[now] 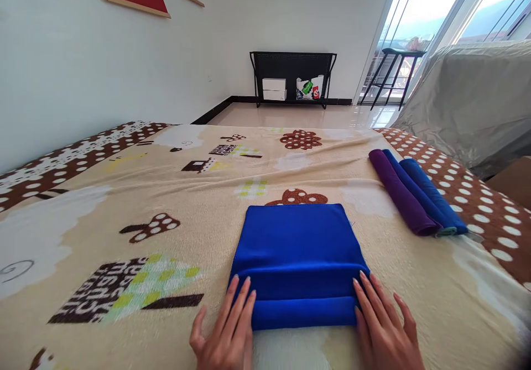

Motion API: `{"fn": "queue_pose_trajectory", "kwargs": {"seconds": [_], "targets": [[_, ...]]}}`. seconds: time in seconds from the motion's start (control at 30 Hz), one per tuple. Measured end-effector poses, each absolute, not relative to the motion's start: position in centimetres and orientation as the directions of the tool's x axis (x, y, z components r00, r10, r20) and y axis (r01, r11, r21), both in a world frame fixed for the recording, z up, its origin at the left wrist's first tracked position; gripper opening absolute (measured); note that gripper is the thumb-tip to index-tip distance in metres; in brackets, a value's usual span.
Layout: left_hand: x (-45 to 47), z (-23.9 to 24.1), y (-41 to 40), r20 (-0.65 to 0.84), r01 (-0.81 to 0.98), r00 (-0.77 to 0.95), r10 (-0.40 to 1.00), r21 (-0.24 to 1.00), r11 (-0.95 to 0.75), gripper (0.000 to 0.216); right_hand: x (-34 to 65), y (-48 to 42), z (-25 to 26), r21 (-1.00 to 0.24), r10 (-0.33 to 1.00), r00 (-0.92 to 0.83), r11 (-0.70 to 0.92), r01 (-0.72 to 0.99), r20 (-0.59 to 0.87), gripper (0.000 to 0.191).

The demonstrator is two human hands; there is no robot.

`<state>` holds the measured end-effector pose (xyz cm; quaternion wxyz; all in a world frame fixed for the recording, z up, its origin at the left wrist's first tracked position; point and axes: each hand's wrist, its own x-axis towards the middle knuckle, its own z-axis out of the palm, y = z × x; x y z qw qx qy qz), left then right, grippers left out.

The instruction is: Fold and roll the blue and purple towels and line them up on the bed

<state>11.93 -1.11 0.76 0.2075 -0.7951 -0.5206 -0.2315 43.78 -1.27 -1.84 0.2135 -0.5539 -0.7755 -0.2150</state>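
Observation:
A royal-blue towel (pixel 297 248) lies folded flat on the patterned blanket, and its near edge is rolled up into a thick band (pixel 304 310). My left hand (pixel 226 331) rests open with fingers stretched out against the roll's left end. At the roll's right end my right hand (pixel 384 326) lies the same way, fingers flat and touching the fabric. Neither hand grips anything.
Three rolled towels, one purple (pixel 401 193) and two blue (pixel 431 193), lie side by side at the right on the beige blanket (pixel 124 193). A grey covered sofa (pixel 468 99) stands at the right. A black rack (pixel 292 77) with boxes stands against the far wall.

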Motion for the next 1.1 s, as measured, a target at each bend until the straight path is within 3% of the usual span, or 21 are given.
{"fn": "queue_pose_trajectory", "kwargs": {"seconds": [0.13,0.23,0.4,0.53,0.63,0.8,0.9,1.1], "targets": [[17.4,1.0,-0.5,0.542,0.791,0.559,0.627,-0.122,-0.600,0.045,38.8,-0.6,-0.9,0.117,0.701,-0.415,0.433,0.894,0.580,0.060],[19.6,0.7,0.5,0.530,0.826,0.518,0.671,-0.108,-0.553,0.041,37.0,0.3,-0.4,0.106,0.670,-0.501,0.539,0.836,0.547,0.051],[16.4,0.4,0.9,0.457,0.904,0.419,0.785,-0.127,-0.408,0.051,40.2,0.5,-1.0,0.077,0.797,-0.367,0.378,0.923,0.480,0.059],[11.9,0.1,0.4,0.410,0.961,0.272,0.871,-0.063,-0.270,0.055,44.2,0.0,-1.7,0.049,0.843,-0.293,0.304,0.951,0.451,0.061],[9.4,0.0,0.1,0.416,0.953,0.292,0.861,-0.052,-0.298,0.056,46.2,-0.3,-1.8,0.030,0.841,-0.334,0.356,0.934,0.425,0.058],[7.4,0.7,-1.2,0.583,0.931,0.315,0.749,-0.036,-0.364,0.044,48.7,-1.1,-2.0,-0.092,0.810,-0.290,0.386,0.918,0.510,0.046],[7.0,1.5,-2.0,0.515,0.896,0.381,0.768,-0.003,-0.443,0.042,50.2,-1.8,-2.4,-0.070,0.763,-0.330,0.439,0.896,0.556,0.032],[6.6,1.9,-1.2,0.467,0.838,0.509,0.723,-0.078,-0.540,0.042,51.2,-1.9,-2.7,-0.045,0.800,-0.362,0.434,0.900,0.479,0.037]]}}
